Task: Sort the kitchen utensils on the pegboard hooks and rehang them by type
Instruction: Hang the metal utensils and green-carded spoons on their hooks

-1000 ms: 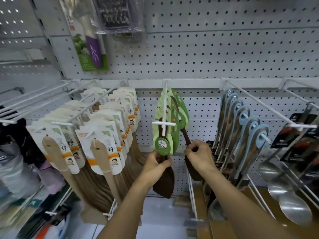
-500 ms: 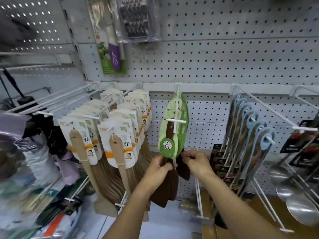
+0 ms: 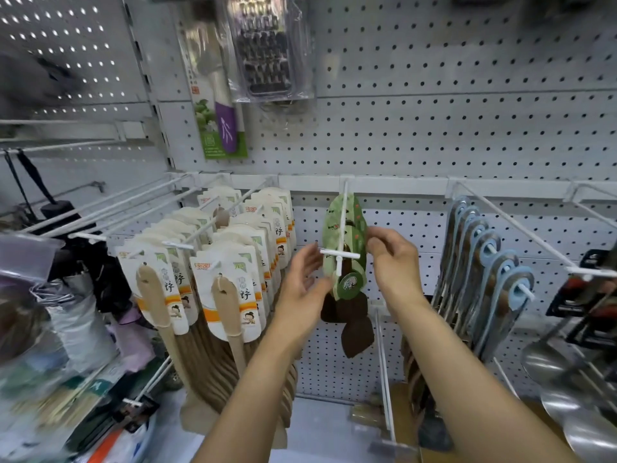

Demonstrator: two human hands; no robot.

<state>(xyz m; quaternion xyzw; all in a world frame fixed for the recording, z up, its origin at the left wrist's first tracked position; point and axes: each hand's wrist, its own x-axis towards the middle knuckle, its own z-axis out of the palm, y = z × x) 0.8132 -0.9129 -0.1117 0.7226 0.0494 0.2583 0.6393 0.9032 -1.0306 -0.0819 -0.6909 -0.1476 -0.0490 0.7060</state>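
Backdrop: white pegboard [image 3: 467,135], long hooks jutting toward the camera.
Task item: green-carded dark spatulas [image 3: 347,262] hang on the centre hook [image 3: 341,235], near its tip.
Left hand [image 3: 302,282]: fingers straight, touching the cards' left edge.
Right hand [image 3: 394,262]: fingertips pinching the cards' right edge.
Clearance: pale wooden spatulas [image 3: 230,295] near left, blue-tagged utensils [image 3: 484,262] right; open gaps either side.
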